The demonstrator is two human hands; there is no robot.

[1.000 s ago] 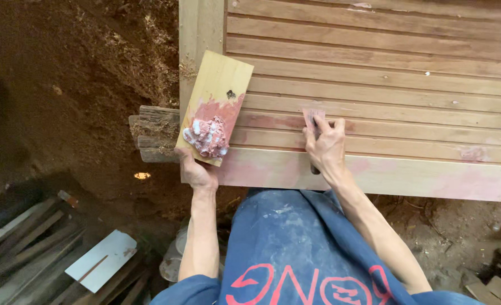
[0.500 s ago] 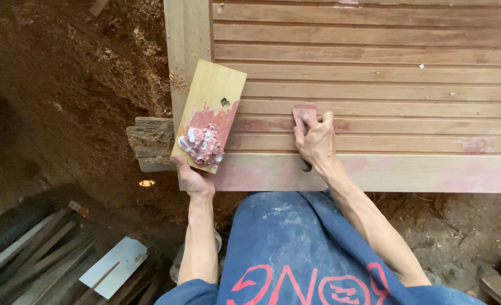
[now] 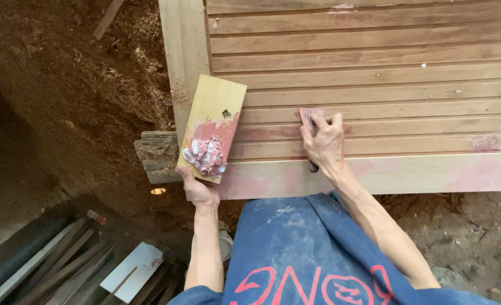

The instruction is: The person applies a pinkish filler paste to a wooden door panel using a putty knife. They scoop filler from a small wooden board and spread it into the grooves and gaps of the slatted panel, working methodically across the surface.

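Biggest thing I see: wide slatted wooden panel with horizontal grooved boards and a plain frame, filling the top and right of the view, pink smears along its bottom rail and lower slats. Left of it, reddish-brown dirt and sawdust ground. Bottom centre, blue garment with red lettering over the person's lap. Bottom left, a heap of grey planks and a pale flat offcut. Weathered grey wood block sticks out by the panel's left post. Small light rectangular wooden board held tilted against that post, lower half stained pink, with a lump of pink-white putty sitting on it. Left hand grips the board's bottom edge from underneath, fingers closed on it. Right hand is pressed flat on the lower slats, fingers closed over a small pink-stained flat scraper piece whose top edge pokes out above the fingertips.
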